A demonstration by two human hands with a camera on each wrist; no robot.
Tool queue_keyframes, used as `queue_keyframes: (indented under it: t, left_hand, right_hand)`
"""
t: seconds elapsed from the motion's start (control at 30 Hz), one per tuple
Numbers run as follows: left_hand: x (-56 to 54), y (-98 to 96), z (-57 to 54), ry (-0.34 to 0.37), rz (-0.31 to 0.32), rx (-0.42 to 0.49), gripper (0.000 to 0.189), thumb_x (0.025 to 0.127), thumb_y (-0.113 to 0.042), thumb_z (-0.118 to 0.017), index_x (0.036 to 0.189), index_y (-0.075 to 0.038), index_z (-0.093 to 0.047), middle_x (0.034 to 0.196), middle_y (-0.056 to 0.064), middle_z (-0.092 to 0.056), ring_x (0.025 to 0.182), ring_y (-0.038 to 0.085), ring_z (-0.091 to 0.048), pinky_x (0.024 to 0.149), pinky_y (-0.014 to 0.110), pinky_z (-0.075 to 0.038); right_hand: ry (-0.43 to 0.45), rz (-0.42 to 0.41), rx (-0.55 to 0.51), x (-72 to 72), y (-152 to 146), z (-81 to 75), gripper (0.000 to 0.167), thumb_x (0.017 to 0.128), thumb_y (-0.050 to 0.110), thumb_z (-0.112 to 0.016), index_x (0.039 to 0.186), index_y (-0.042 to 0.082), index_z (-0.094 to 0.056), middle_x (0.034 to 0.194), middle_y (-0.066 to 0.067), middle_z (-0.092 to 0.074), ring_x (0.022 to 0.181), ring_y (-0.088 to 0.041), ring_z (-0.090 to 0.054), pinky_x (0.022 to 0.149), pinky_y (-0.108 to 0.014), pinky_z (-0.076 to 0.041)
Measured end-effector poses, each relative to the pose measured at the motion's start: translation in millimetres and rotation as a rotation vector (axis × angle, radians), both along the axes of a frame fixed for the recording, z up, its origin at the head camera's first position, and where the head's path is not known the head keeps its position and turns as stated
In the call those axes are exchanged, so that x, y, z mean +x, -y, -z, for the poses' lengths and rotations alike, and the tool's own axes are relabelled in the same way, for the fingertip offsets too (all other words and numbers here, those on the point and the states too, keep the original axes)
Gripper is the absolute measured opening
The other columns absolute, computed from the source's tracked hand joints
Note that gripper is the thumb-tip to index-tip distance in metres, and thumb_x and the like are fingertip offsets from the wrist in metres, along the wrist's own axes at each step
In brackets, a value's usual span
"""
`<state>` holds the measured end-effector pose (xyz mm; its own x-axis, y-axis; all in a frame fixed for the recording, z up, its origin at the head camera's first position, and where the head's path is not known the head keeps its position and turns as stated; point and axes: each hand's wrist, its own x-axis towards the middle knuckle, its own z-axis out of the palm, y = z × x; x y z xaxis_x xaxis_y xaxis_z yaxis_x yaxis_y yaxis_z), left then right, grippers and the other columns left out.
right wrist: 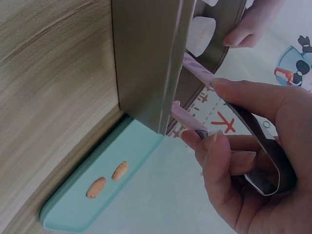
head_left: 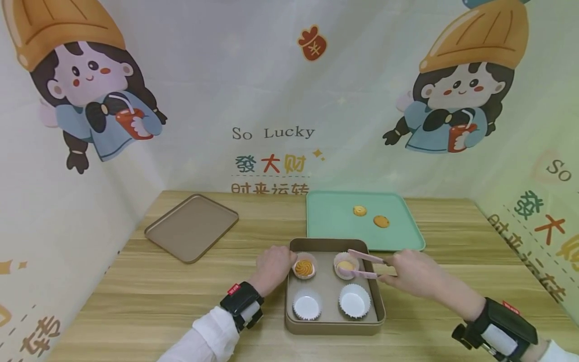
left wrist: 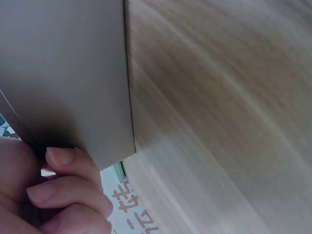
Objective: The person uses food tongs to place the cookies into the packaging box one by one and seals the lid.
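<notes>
A deep brown baking pan [head_left: 332, 328] stands at the front middle with paper baking cups in it. My left hand [head_left: 273, 269] grips its left rim, thumb and curled fingers meeting at the wall in the left wrist view. In my right hand [head_left: 413, 271] are tongs [right wrist: 258, 131] with pink tips, their arms spread apart over the pan's right rim. The tips straddle the back right cup [head_left: 340, 260], where a pale yellow cookie [head_left: 346, 265] lies. A swirled orange-brown cookie [head_left: 304, 268] sits in the back left cup. Both front cups [head_left: 307, 305] are white and hold nothing.
Behind the pan, a mint green tray [head_left: 330, 216] carries a round cookie [head_left: 359, 210] and an oval browner cookie [head_left: 381, 221]. A flat brown tray [head_left: 192, 229] lies at the back left of the wooden table [head_left: 181, 296]. A printed cloth [head_left: 271, 75] hangs behind and at both sides.
</notes>
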<state>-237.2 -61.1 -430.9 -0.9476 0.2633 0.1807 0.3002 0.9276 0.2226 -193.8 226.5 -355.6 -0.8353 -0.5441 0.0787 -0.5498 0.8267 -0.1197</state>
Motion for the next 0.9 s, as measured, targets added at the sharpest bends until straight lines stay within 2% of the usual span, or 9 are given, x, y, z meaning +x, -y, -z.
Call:
queue_keyframes:
  t: [0.1,0.23,0.33,0.4,0.43,0.53,0.63,0.8,0.9]
  left_hand:
    - [-0.3,0.1,0.2,0.002,0.01,-0.01,0.033,0.088,-0.02,-0.053,0.058,-0.01,-0.046,0.051,0.002,-0.04,0.046,0.015,-0.038,0.035,0.027,-0.032]
    - [-0.6,0.3,1.0,0.017,-0.006,0.011,0.036,0.089,-0.021,-0.052,0.056,-0.01,-0.045,0.051,0.003,-0.039,0.045,0.015,-0.038,0.035,0.027,-0.031]
    - [-0.9,-0.1,1.0,0.024,-0.033,0.042,0.039,0.09,-0.023,-0.051,0.054,-0.01,-0.043,0.05,0.003,-0.039,0.045,0.016,-0.038,0.035,0.028,-0.031]
    - [-1.1,-0.5,1.3,0.026,-0.041,0.057,0.04,0.09,-0.023,-0.05,0.053,-0.01,-0.043,0.05,0.003,-0.039,0.045,0.016,-0.038,0.035,0.028,-0.031]
    - [-0.8,-0.3,1.2,0.02,-0.036,0.053,0.04,0.09,-0.023,-0.05,0.053,-0.01,-0.043,0.05,0.003,-0.039,0.045,0.016,-0.038,0.035,0.028,-0.031]
    - [-0.8,0.1,1.9,0.009,-0.022,0.04,0.038,0.089,-0.022,-0.051,0.054,-0.01,-0.044,0.05,0.002,-0.039,0.045,0.015,-0.038,0.035,0.028,-0.031]
    - [-0.6,0.1,2.3,-0.001,-0.016,0.032,0.036,0.088,-0.021,-0.051,0.054,-0.01,-0.044,0.05,0.002,-0.039,0.045,0.015,-0.038,0.035,0.028,-0.032]
    - [-0.5,-0.3,2.6,-0.023,-0.047,0.063,0.037,0.086,-0.02,-0.051,0.052,-0.01,-0.044,0.049,0.002,-0.039,0.044,0.015,-0.038,0.034,0.03,-0.032]
    - [0.5,0.0,1.6,-0.041,-0.009,0.012,0.034,0.086,-0.018,-0.053,0.053,-0.01,-0.044,0.05,0.002,-0.039,0.044,0.015,-0.038,0.034,0.031,-0.033]
  right_hand:
    - [0.061,0.045,-0.032,0.6,-2.8,-8.2,0.026,0.077,0.031,-0.069,0.071,0.008,-0.059,0.053,0.007,-0.04,0.044,-0.005,-0.034,0.04,-0.024,-0.031]
    - [0.14,0.084,-0.064,-7.2,-12.0,-29.8,0.028,0.083,0.035,-0.063,0.079,0.007,-0.059,0.054,0.005,-0.038,0.045,-0.006,-0.033,0.041,-0.024,-0.028]
    - [0.166,0.113,-0.05,-23.2,-23.8,-46.0,0.038,0.086,0.036,-0.059,0.095,0.0,-0.062,0.056,0.003,-0.04,0.046,-0.008,-0.035,0.043,-0.026,-0.029]
    - [0.167,0.137,-0.042,-37.2,-33.8,-52.1,0.041,0.087,0.036,-0.058,0.098,-0.004,-0.061,0.057,0.001,-0.04,0.047,-0.01,-0.035,0.045,-0.028,-0.028]
    - [0.167,0.151,-0.037,-44.7,-38.6,-53.5,0.039,0.087,0.036,-0.057,0.092,-0.002,-0.061,0.057,0.001,-0.039,0.047,-0.01,-0.035,0.045,-0.028,-0.028]
    - [0.18,0.194,-0.034,-65.2,-53.3,-51.3,0.036,0.088,0.036,-0.055,0.074,0.003,-0.055,0.056,0.001,-0.034,0.047,-0.011,-0.031,0.046,-0.028,-0.026]
    - [0.216,0.235,-0.032,-79.5,-64.4,-43.6,0.037,0.088,0.036,-0.055,0.064,0.009,-0.045,0.056,0.002,-0.032,0.048,-0.011,-0.03,0.046,-0.028,-0.026]
    - [0.27,0.244,-0.037,-97.0,-72.9,-23.7,0.04,0.088,0.036,-0.056,0.059,0.013,-0.04,0.054,0.004,-0.029,0.046,-0.01,-0.03,0.046,-0.027,-0.027]
    - [0.288,0.244,-0.038,-103.6,-75.1,-12.5,0.043,0.088,0.035,-0.056,0.055,0.014,-0.037,0.052,0.006,-0.026,0.043,-0.008,-0.026,0.044,-0.025,-0.026]
